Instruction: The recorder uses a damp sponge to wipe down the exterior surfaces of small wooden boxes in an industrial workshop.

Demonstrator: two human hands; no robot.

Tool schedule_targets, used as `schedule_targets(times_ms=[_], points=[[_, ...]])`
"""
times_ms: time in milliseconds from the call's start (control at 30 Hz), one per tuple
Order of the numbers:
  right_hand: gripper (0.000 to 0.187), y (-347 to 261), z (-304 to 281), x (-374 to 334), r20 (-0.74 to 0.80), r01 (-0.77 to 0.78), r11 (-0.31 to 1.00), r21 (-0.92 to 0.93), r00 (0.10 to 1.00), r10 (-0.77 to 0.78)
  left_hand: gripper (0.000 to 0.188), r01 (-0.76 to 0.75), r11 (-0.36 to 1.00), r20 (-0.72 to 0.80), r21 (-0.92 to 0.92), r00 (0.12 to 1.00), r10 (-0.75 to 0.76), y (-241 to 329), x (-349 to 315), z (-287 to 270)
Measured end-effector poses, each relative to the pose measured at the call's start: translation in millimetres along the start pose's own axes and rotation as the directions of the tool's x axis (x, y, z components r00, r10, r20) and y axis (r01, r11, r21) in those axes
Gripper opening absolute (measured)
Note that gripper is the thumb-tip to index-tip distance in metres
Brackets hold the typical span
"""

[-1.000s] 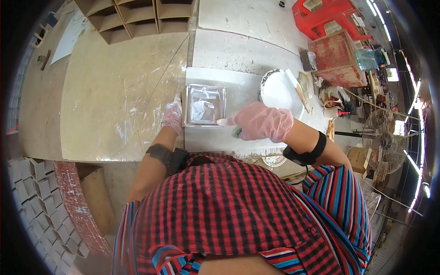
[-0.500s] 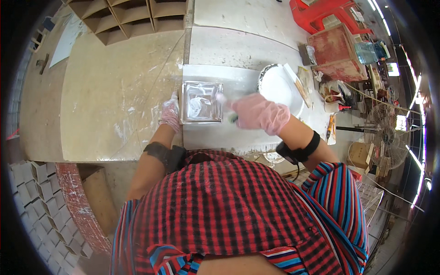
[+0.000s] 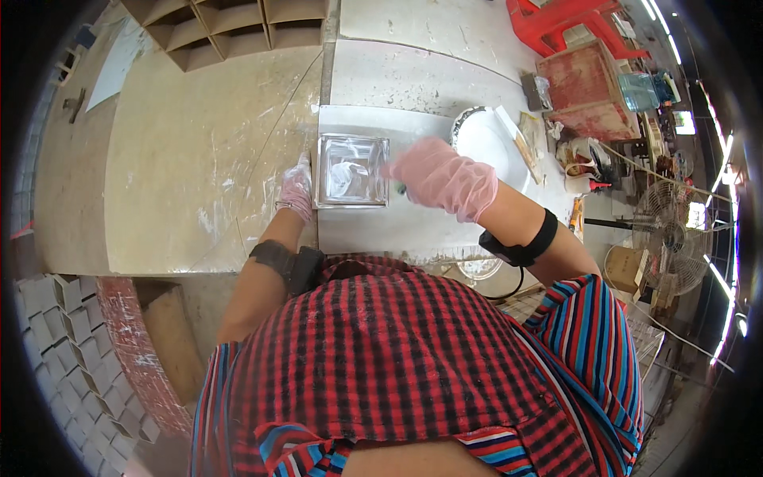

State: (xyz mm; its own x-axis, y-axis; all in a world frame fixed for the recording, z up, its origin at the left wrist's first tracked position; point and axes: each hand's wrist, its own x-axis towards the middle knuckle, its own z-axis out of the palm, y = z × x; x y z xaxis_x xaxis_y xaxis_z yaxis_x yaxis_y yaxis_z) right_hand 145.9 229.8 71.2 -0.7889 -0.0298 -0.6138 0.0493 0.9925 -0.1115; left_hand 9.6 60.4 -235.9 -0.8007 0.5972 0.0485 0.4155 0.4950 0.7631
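A workshop table [image 3: 175, 167] topped with scuffed tan board filled the left of the frame, with a brown divider rack [image 3: 236, 16] at the upper left and pale boxes [image 3: 83, 342] stacked at the lower left. Left of centre, the gloved left hand [image 3: 295, 191] lay against the left side of a clear square box [image 3: 354, 171], its foremost finger stretched along that wall; how the other fingers were set could not be told. The box sat just above the centre of the frame, at the left edge of a pale sheet [image 3: 429, 226], with a white smear [image 3: 344, 179] showing within its outline. At its right wall, the gloved right hand [image 3: 441, 171] had bent, bunched fingers; the tips were blurred, so whether they pinched anything was unclear, though a small greenish object [image 3: 401, 189] showed beneath them. A second earlier those tips had been at the box's lower right corner; now they were about midway up the right side, while the left hand had kept its place, which suggested one hand working along the wall and the other steadying it. Farther right stood a round basin [image 3: 458, 127] of white material, a wooden-handled tool [image 3: 527, 155] across its rim, then a worn red crate [image 3: 584, 87] and a fan [image 3: 664, 230].
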Motion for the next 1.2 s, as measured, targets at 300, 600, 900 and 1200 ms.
schedule_targets(times_ms=[300,600,900,1200], points=[[0.046,-4,-10,-4,0.068,-0.056,0.998,-0.016,0.996,0.056,0.055,0.507,0.63,0.16,-0.588,0.837,-0.524,64,-5,-42],[0.052,-22,-12,-9,0.237,-0.017,0.995,0.094,0.972,-0.006,0.053,0.26,0.938,-0.066,-0.228,0.958,-0.281,58,-7,-40],[0.05,-6,-11,-21,0.209,0.053,0.995,0.081,0.975,-0.069,0.041,0.438,0.805,0.062,-0.4,0.889,-0.453,64,1,-41],[0.038,4,2,36,-0.555,0.116,0.915,0.387,0.821,0.131,0.028,0.145,0.985,0.123,0.097,0.98,-0.156,60,-3,-46]])
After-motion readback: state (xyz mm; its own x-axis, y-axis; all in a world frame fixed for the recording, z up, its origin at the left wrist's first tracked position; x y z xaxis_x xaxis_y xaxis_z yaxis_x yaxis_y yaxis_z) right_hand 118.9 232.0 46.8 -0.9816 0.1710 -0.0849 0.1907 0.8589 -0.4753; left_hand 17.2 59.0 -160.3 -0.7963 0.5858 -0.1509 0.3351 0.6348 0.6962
